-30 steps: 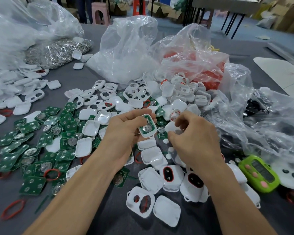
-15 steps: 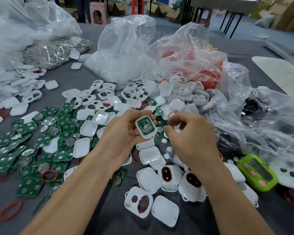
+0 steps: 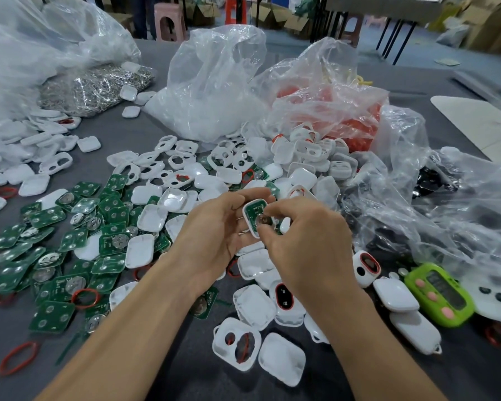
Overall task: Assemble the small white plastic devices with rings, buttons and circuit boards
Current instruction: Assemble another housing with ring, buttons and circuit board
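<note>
Small white plastic shell [image 3: 247,219], rounded and square, sits raised above the middle of the dark grey table [image 3: 185,369] between both hands, tilted with its open side up. A green circuit board [image 3: 255,211] lies inside it, carrying a round silver disc [image 3: 263,220].

The left hand [image 3: 214,235] grips the shell from the left, fingers curled behind it and thumb along its upper edge. The right hand [image 3: 307,244] has thumb and forefinger bent together, pinching the shell's right end over the disc; its other fingers are curled loosely (whether they hold anything cannot be told).

Loose green circuit boards [image 3: 70,241] cover the table to the left, with thin red rubber rings [image 3: 18,357] among and in front of them. White plastic covers [image 3: 310,160] are heaped beyond the hands.

Near the forearms lie a white face piece with two holes [image 3: 220,340], a plain white back cover [image 3: 281,358] just beside it, and a closed white device with a red-ringed window [image 3: 284,299]. A lime-green gadget with pink buttons [image 3: 440,293] rests at the right.

Crumpled clear plastic bags [image 3: 214,82] stand at the far side, one holding red parts [image 3: 356,123], another on the left holding shiny metal pieces [image 3: 93,85].
</note>
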Tool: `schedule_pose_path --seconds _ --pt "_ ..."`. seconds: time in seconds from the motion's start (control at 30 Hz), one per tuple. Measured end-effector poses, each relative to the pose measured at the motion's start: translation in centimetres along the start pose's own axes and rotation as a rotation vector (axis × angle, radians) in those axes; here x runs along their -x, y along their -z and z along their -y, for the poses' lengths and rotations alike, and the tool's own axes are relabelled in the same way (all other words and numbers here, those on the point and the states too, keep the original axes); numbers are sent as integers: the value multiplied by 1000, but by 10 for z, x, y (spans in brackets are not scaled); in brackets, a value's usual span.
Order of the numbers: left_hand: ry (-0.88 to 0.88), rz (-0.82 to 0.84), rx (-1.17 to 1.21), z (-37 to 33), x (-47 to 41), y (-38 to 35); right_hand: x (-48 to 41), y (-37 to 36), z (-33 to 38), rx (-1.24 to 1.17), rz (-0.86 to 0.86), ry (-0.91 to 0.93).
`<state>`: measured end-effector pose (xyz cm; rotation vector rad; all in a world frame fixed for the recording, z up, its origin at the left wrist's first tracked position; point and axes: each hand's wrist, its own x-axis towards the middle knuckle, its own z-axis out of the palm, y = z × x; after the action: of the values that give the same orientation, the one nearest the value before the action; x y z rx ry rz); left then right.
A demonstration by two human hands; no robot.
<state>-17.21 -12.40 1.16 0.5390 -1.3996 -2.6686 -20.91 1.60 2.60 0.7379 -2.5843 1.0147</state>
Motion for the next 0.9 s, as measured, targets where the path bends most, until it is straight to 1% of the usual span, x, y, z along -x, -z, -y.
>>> schedule_pose_path --seconds 0.1,0.17,0.3,0.5,0.67,0.9 --pt "-1 3 3 0 1 -1 1 0 0 23 -22 43" --pt "4 3 -6 -1 2 -2 1 0 -1 19 -4 47" --pt "13 -5 -35 -2 3 -4 0 0 -3 5 21 37" --pt "20 -13 -42 -4 5 -4 -2 1 -5 -82 31 -5" --pt "24 -9 -35 -4 5 -6 -3 1 -5 -97 45 -24" --pt "28 -11 -33 -4 5 -6 -2 1 -6 -82 44 -4"
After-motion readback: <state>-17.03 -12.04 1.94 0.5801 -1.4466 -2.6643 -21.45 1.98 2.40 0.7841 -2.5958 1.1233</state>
